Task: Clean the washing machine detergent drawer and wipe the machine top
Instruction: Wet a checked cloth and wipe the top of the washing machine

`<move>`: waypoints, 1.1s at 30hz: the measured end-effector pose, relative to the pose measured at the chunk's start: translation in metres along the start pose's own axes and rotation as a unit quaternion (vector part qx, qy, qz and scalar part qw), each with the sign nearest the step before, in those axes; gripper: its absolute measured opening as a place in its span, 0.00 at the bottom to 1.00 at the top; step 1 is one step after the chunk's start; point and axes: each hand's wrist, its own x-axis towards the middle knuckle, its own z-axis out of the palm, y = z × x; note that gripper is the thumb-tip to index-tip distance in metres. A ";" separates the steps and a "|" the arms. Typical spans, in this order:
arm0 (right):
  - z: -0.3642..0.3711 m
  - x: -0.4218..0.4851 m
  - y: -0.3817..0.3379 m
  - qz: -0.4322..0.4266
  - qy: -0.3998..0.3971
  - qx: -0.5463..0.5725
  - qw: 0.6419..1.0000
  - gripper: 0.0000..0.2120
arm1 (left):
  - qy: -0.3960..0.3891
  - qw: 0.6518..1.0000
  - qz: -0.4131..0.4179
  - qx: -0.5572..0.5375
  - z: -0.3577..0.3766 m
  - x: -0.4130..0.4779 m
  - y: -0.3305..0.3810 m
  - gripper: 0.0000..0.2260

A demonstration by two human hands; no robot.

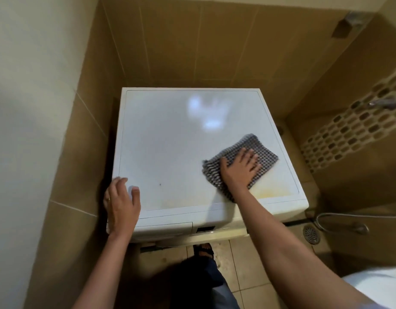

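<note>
The white washing machine top (170, 141) fills the middle of the head view. A grey checked cloth (263, 152) lies on its right front part. My right hand (239, 169) presses flat on the cloth with fingers spread. My left hand (122, 206) rests on the front left corner of the top, fingers loosely curled over the edge, holding nothing. The detergent drawer front (165, 228) shows closed at the machine's front left. A yellowish stain (273, 190) marks the top near the front right corner.
Brown tiled walls enclose the machine at the back and on both sides. A floor drain (311, 234) and a metal hose (340, 221) lie on the floor to the right. My leg and foot (203, 253) stand just before the machine.
</note>
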 end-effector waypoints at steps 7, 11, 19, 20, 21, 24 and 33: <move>0.019 -0.031 -0.004 -0.306 -0.035 -0.055 0.950 0.39 | -0.051 0.994 0.095 -0.036 0.030 0.003 0.061 0.12; 0.011 -0.023 0.061 -0.305 -0.011 -0.052 0.951 0.36 | -0.050 0.991 0.127 -0.001 0.047 0.011 0.076 0.12; -0.016 0.059 0.076 -0.029 0.048 -0.005 0.998 0.41 | -0.085 0.987 0.128 0.039 0.059 0.017 0.076 0.20; -0.016 0.068 0.065 -0.014 0.044 -0.002 0.999 0.42 | -0.095 0.987 0.125 0.039 0.060 0.015 0.075 0.20; -0.015 0.075 0.052 -0.009 0.037 -0.001 0.999 0.42 | -0.104 0.987 0.118 0.036 0.061 0.013 0.074 0.20; -0.010 0.080 0.020 -0.080 0.015 -0.020 0.996 0.42 | -0.108 0.988 0.105 0.020 0.062 0.010 0.071 0.21; -0.032 0.144 0.043 -0.160 0.006 -0.037 0.986 0.41 | -0.069 0.991 0.112 0.002 0.069 0.011 0.068 0.19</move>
